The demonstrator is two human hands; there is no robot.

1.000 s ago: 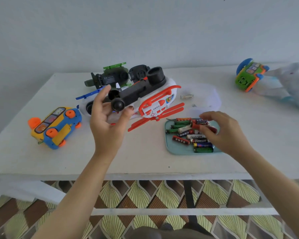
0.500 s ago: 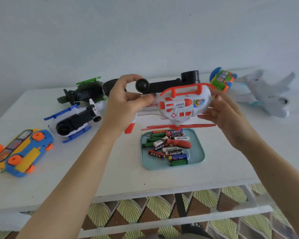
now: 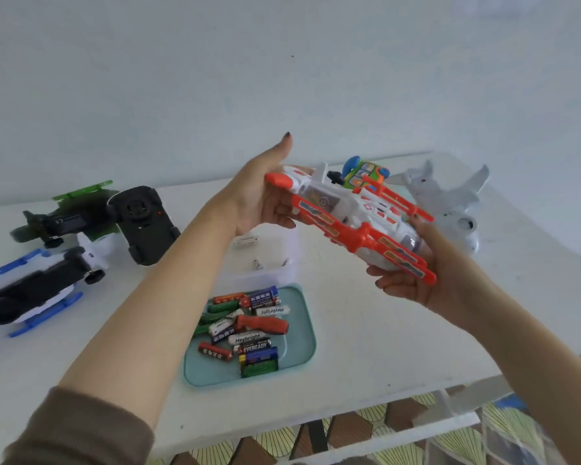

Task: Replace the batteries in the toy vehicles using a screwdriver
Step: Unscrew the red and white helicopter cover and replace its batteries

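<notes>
A white and orange toy helicopter [image 3: 353, 219] is held in the air above the table, tilted with its skids facing me. My left hand [image 3: 262, 199] grips its orange-tipped tail end, thumb raised. My right hand [image 3: 420, 280] cradles its nose from below, fingers curled round the body. Below them a teal tray [image 3: 299, 360] holds several loose batteries [image 3: 252, 344] and a red-handled screwdriver [image 3: 262, 324].
A blue and white toy helicopter [image 3: 37, 293], a green one [image 3: 64, 216] and a black part [image 3: 145, 223] lie at the left. A clear box [image 3: 265, 260] sits behind the tray. A grey toy plane [image 3: 450, 203] and a green toy car [image 3: 366, 171] are at the back right.
Both hands lifted the white and orange helicopter off the table, carried it right and turned it so its underside faces me. My view shifted left.
</notes>
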